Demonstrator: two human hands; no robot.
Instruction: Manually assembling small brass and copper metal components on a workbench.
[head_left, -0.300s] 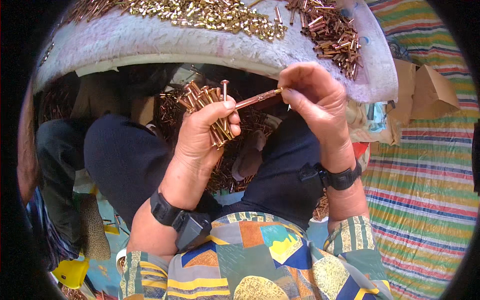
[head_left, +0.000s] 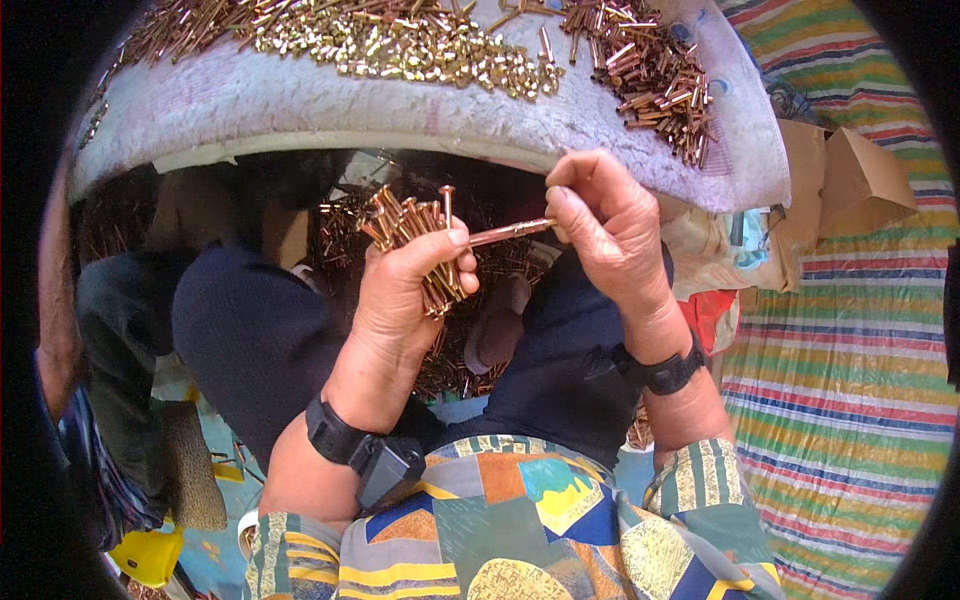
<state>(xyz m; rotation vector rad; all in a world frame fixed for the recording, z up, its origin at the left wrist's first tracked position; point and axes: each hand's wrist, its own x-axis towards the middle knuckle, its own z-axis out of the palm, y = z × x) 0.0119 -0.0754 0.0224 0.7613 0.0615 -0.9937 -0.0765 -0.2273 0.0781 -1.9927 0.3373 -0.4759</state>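
The curved near edge of the cloth-covered table arches just beyond both hands; the right fingertips overlap it in view, and whether they touch it cannot be told. Between that edge and the dark-trousered legs lies the gap in which the hands work, with loose metal pieces scattered below them. To the right hand's outer side are a cardboard box and a striped sheet. The left hand is closed around a bundle of copper-coloured fasteners, heads fanned out above the thumb. One longer rod bridges the hands: its near end sits at the left fingers, its far end pinched between thumb and forefinger of the right hand.
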